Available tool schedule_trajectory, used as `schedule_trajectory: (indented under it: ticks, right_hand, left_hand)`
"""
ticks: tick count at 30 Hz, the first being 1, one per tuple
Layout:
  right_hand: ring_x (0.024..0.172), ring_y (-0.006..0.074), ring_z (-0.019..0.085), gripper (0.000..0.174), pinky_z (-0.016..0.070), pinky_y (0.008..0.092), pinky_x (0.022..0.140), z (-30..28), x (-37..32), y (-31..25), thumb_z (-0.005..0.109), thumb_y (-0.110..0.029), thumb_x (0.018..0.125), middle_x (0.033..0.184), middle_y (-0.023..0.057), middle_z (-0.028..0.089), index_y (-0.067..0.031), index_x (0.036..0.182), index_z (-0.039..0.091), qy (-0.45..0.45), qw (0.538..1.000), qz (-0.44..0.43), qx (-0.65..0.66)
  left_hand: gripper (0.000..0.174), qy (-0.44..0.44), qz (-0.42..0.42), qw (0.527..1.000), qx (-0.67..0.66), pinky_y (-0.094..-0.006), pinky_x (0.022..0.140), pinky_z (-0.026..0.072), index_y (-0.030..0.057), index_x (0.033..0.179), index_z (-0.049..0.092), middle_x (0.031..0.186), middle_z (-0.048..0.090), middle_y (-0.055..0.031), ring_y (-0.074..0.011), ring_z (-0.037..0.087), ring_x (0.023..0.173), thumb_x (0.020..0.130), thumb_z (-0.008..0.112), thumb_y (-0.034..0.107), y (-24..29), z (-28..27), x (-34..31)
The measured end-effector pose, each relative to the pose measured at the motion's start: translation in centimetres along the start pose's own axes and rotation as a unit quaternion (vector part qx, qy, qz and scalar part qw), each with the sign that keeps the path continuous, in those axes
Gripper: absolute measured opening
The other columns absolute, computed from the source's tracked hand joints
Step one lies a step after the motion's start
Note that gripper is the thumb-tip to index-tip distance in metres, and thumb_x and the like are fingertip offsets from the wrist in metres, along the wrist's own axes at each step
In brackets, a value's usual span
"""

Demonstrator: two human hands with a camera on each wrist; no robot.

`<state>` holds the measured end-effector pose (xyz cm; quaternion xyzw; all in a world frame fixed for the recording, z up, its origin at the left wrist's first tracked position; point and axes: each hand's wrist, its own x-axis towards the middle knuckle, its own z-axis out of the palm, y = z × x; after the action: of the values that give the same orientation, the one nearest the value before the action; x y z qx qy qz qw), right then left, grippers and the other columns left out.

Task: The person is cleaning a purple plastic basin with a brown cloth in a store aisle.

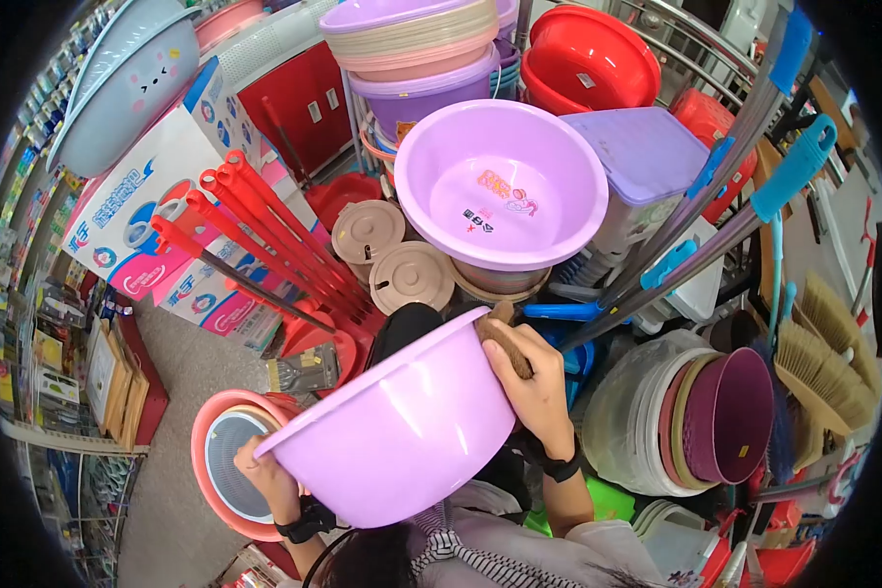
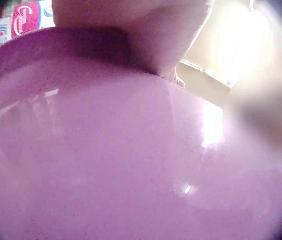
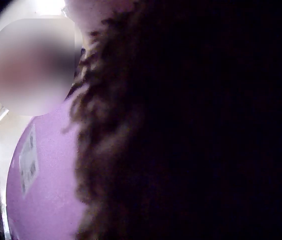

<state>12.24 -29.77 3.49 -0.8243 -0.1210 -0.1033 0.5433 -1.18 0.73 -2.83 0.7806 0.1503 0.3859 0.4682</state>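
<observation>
A purple basin (image 1: 392, 431) is held tilted on its side in front of the body, its outer wall facing up in the head view. The left hand (image 1: 268, 482) grips its rim at the lower left. At the upper right of the rim is the right hand (image 1: 534, 384), its fingers curled round a brown fuzzy cloth (image 1: 505, 345) against the basin. The left wrist view shows the basin's glossy wall (image 2: 106, 150) below the left hand (image 2: 141, 25). In the right wrist view the brown cloth (image 3: 101, 145) covers much of the frame, beside the basin (image 3: 56, 165) and a white label.
Another purple basin (image 1: 505, 186) rests on a stack ahead. Red-handled dustpans (image 1: 265, 225) stand left of it, near beige lids (image 1: 412, 277). Metal poles (image 1: 676, 216), nested bins (image 1: 725, 416) and brooms (image 1: 823, 377) are at the right. A pink basin (image 1: 206, 470) sits at the lower left.
</observation>
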Motion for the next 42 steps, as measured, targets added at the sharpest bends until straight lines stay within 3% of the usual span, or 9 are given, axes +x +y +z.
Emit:
schedule_trajectory:
  ticks: [6,9,13,16,18,24,27,35,42]
  right_hand:
    - [0.074,0.0195,0.062,0.028,0.0489,0.0299,0.068,0.4,1.5,1.3,0.069,-0.012,0.09,0.088,0.0138,0.066,0.0046,0.113,0.068,-0.05,0.996,0.027,0.074]
    - [0.074,0.0187,0.061,0.029,0.0484,0.0289,0.069,0.3,2.1,0.7,0.068,-0.011,0.09,0.087,0.0134,0.065,0.0064,0.113,0.067,-0.08,0.99,0.019,0.116]
    - [0.074,0.0168,0.059,0.028,0.0473,0.0277,0.068,0.4,2.7,0.2,0.068,-0.009,0.09,0.085,0.0128,0.063,0.0082,0.112,0.066,-0.092,0.988,-0.021,0.125]
    - [0.073,0.0156,0.058,0.028,0.0464,0.0267,0.067,0.5,2.9,-0.2,0.068,-0.007,0.09,0.083,0.0125,0.062,0.0086,0.112,0.066,-0.09,0.986,-0.05,0.128]
    - [0.072,0.015,0.058,0.027,0.0459,0.0262,0.066,0.5,3.0,-0.5,0.069,-0.007,0.089,0.083,0.0123,0.062,0.0088,0.112,0.066,-0.087,0.987,-0.057,0.124]
    - [0.07,0.0209,0.061,0.025,0.0476,0.0292,0.066,0.6,2.3,-2.2,0.07,-0.007,0.087,0.081,0.0144,0.063,0.0059,0.109,0.068,-0.059,0.997,-0.047,0.027]
    - [0.069,0.0246,0.061,0.026,0.048,0.0305,0.066,0.5,1.7,-4.1,0.071,-0.008,0.086,0.081,0.015,0.063,0.0042,0.108,0.069,-0.043,0.997,-0.05,-0.043]
    - [0.065,0.0261,0.061,0.028,0.0492,0.0326,0.061,0.7,-0.3,-7.8,0.075,-0.012,0.082,0.08,0.0119,0.061,-0.001,0.108,0.071,0.029,0.988,-0.066,-0.134]
    - [0.062,0.0202,0.059,0.033,0.0481,0.0319,0.056,0.6,-1.9,-10.6,0.078,-0.017,0.078,0.079,0.0046,0.055,-0.012,0.111,0.074,0.038,0.97,-0.119,-0.207]
  left_hand:
    - [0.075,0.071,-0.104,0.992,-0.029,-0.0253,0.053,0.0368,-0.0013,0.074,0.056,0.066,0.05,0.0039,-0.0059,0.046,0.06,0.091,0.048,0.071,1.0,-0.6,-1.9]
    - [0.079,0.141,-0.158,0.976,-0.038,-0.0279,0.063,0.0485,-0.006,0.086,0.064,0.078,0.062,-0.0035,-0.0114,0.058,0.071,0.091,0.045,0.071,2.1,-0.7,-2.7]
    - [0.079,0.163,-0.138,0.977,-0.011,-0.0291,0.063,0.048,-0.0066,0.089,0.064,0.082,0.063,-0.0048,-0.0116,0.058,0.073,0.093,0.044,0.07,2.9,-1.3,-3.1]
    - [0.076,0.145,-0.13,0.98,-0.047,-0.0285,0.063,0.0473,-0.0062,0.089,0.063,0.081,0.062,-0.004,-0.0107,0.057,0.073,0.094,0.045,0.067,2.7,-2.2,-3.8]
    - [0.053,0.03,-0.18,0.983,-0.015,-0.0324,0.08,0.0509,-0.001,0.113,0.049,0.108,0.057,-0.0104,-0.0158,0.057,0.095,0.105,0.038,0.05,1.6,-3.5,-4.1]
    - [0.062,0.041,-0.148,0.988,-0.033,-0.0264,0.063,0.0447,-0.0052,0.089,0.061,0.077,0.061,-0.0017,-0.0098,0.056,0.069,0.103,0.043,0.052,2.6,-1.6,-2.1]
    - [0.067,0.086,-0.105,0.989,-0.065,-0.0276,0.049,0.0273,-0.0009,0.068,0.05,0.059,0.041,0.0042,-0.0062,0.037,0.056,0.096,0.054,0.06,3.5,-0.8,-0.8]
    - [0.066,0.027,-0.043,0.998,-0.034,-0.0302,0.047,0.0233,0.001,0.061,0.04,0.053,0.034,0.0,-0.0081,0.032,0.051,0.095,0.058,0.055,3.7,-0.1,1.7]
    - [0.062,-0.043,-0.017,0.998,-0.051,-0.031,0.047,0.0242,-0.0018,0.063,0.042,0.053,0.033,-0.0031,-0.008,0.032,0.051,0.096,0.061,0.047,4.3,0.8,3.7]
